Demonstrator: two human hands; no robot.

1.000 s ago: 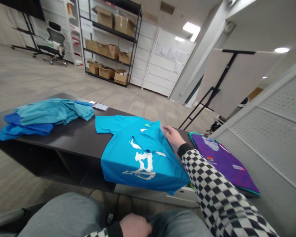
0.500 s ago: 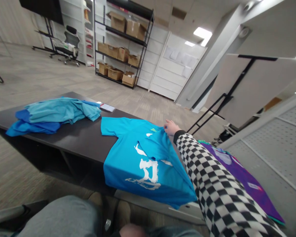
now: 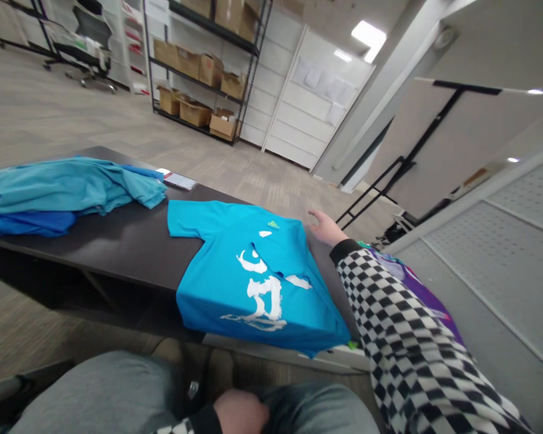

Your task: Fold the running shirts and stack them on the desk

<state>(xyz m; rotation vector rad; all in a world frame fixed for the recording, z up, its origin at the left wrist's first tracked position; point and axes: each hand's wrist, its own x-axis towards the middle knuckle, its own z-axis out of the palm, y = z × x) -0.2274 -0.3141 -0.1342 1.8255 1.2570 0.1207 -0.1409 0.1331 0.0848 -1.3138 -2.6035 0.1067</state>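
A bright blue T-shirt [image 3: 226, 283] with white brush-style lettering lies on the dark table. One side of it is folded inward, its sleeve lying across the front; the other sleeve points left. The hem hangs over the near edge. Just beyond the folded shoulder, my right hand [image 3: 326, 229] is raised, fingers apart, holding nothing and separate from the cloth. My left hand [image 3: 242, 411] rests low by my lap; it is blurred and its fingers cannot be made out.
Teal and blue garments [image 3: 72, 187] are heaped on the table's [image 3: 131, 241] left. A phone [image 3: 180, 181] lies near its far edge. A purple garment [image 3: 416, 283] is right of my sleeve, beside a perforated grey panel [image 3: 507, 241]. Shelves with cardboard boxes [image 3: 194, 113] stand behind.
My right hand has let go of the T-shirt's folded shoulder and moved slightly right. The view has tipped downward, and more of my left hand shows at the bottom.
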